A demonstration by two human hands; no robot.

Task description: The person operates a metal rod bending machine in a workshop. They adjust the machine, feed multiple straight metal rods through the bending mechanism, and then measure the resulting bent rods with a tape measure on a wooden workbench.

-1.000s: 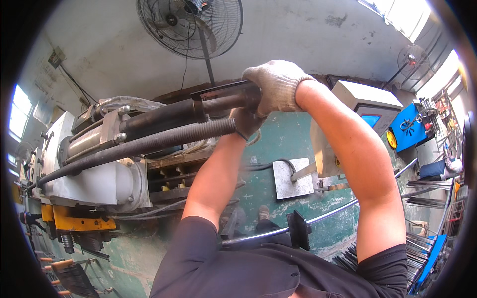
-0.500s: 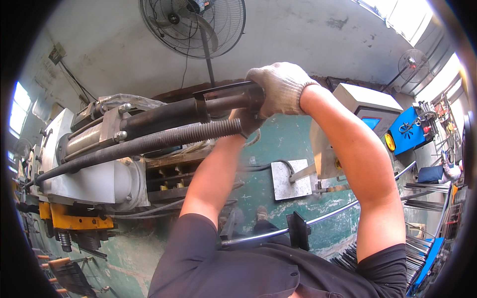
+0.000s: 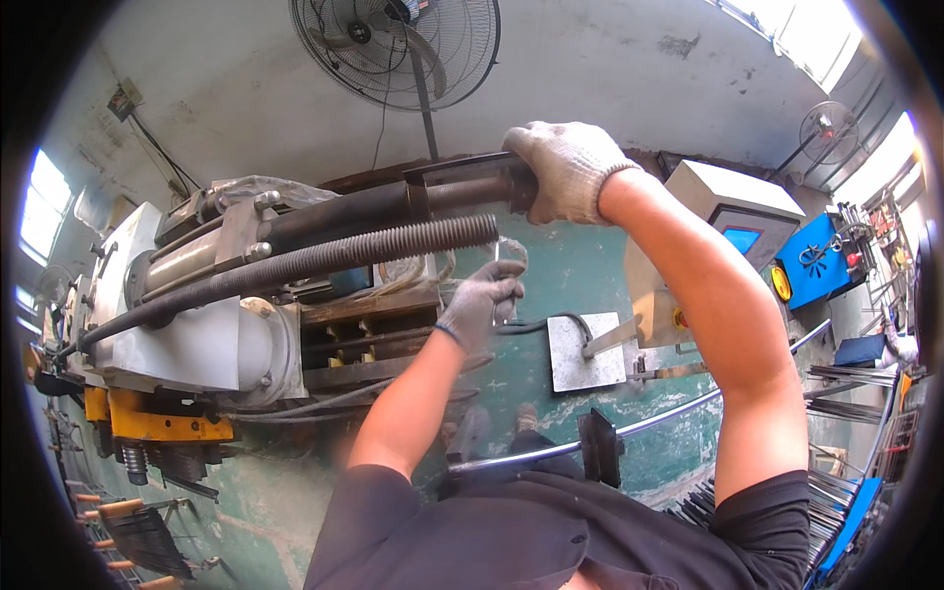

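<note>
My right hand (image 3: 570, 172), in a knitted white work glove, is closed over the far-right end of a dark metal shaft (image 3: 462, 194) on a machine; its fingertips are partly hidden. Just below that shaft runs a long threaded rod (image 3: 393, 239), its free end pointing right. My left hand (image 3: 485, 300), gloved too, is lower, below the threaded rod's tip and apart from it. Its fingers are curled around a thin, shiny metal piece (image 3: 508, 309), whose kind I cannot make out.
The machine's white housing (image 3: 202, 349) with a yellow part (image 3: 162, 418) fills the left. A standing fan (image 3: 398, 44) is by the wall. On the right are a control box (image 3: 737, 211) and a blue cart (image 3: 814, 258). A bent, shiny tube (image 3: 669, 408) crosses before me.
My left hand has come down from behind the shaft's end, towards me, and now shows the thin metal piece. My right hand stays on the shaft. The whole view has shifted slightly.
</note>
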